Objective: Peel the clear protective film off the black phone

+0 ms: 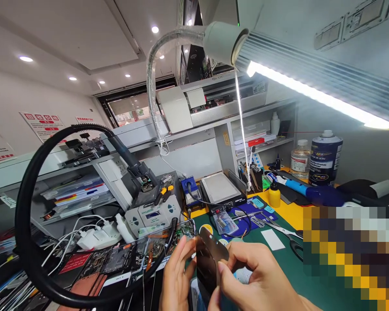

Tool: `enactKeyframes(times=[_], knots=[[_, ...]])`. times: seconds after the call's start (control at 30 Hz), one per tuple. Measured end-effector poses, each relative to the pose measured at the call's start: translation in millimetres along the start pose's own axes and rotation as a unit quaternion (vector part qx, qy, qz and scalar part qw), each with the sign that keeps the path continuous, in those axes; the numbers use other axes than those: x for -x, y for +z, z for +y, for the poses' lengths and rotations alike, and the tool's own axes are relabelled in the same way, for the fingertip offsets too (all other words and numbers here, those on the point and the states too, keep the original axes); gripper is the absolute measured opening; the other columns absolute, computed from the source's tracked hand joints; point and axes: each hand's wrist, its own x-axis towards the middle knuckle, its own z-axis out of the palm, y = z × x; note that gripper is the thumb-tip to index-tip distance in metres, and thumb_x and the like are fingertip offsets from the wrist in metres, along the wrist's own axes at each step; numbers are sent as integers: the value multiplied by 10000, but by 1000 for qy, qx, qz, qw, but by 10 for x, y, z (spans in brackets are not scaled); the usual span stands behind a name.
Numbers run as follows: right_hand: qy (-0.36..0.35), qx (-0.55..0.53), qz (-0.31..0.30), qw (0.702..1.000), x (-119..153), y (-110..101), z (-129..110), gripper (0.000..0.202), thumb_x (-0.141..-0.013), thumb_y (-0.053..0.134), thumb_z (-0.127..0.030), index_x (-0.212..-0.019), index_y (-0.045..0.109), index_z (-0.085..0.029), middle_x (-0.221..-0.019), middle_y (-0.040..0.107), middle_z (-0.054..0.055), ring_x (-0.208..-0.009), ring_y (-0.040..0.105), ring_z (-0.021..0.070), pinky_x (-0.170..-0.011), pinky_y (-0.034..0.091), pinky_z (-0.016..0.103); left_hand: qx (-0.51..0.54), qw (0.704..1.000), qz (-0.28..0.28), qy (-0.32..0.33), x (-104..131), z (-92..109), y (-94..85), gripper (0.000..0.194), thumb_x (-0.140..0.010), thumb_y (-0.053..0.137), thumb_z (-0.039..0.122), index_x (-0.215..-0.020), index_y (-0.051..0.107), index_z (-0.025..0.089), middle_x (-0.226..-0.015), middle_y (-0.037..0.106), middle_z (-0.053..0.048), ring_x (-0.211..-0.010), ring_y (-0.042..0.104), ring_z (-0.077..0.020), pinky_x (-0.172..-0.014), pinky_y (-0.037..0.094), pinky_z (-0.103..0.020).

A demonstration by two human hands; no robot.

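Two hands met low in the head view, over the green worktop (285,276). Left hand (175,276) gripped the dark phone (205,270) by its left edge, long axis near upright. Right hand (256,280) pinched a thin metal pry card (214,248) against its upper right edge, touching. Scissors (283,231) lay well apart, to the right.

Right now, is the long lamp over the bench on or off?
On. The lamp has a bright white strip glowing along its lower edge, above the green mat.
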Motion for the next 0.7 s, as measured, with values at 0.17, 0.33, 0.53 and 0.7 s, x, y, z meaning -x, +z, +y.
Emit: enactKeyframes(times=[0.17, 0.33, 0.53, 0.7], knots=[[-19, 21, 18, 999, 18, 11, -10, 267, -851, 546, -207, -594, 476, -212, -531, 549, -55, -489, 491, 85, -494, 356, 193, 8, 1000, -5, 28, 10, -4, 41, 727, -796, 676, 708, -1399, 566, 317, -1340, 703, -95, -1258, 645, -259, -1015, 550, -301], [-29, 21, 35, 999, 39, 20, 7, 262, -851, 549, -197, -598, 484, -215, -528, 544, -61, -478, 494, 82, -485, 357, 191, -58, 996, 26, 70, 23, 6, 103, 675, -812, 799, 368, -1424, 523, 297, -1317, 711, -100, -1247, 654, -268, -1009, 562, -319], [-63, 38, 34, 997, 67, -7, 63, 275, -886, 539, -196, -613, 518, -213, -546, 572, -57, -482, 521, 82, -504, 402, 172, -216, 967, 66, 116, 93, 18, 205, 633, -855, 724, 364, -1442, 496, 293, -1363, 675, -50, -1257, 635, -225, -1089, 481, -298], [-94, 71, 55, 992, 53, -24, 57, 302, -894, 548, -197, -593, 519, -212, -512, 541, -69, -441, 505, 72, -468, 395, 158, -312, 927, 155, 138, 129, 59, 390, 632, -810, 742, 396, -1389, 537, 250, -1245, 697, -98, -1117, 680, -288, -974, 554, -402]])
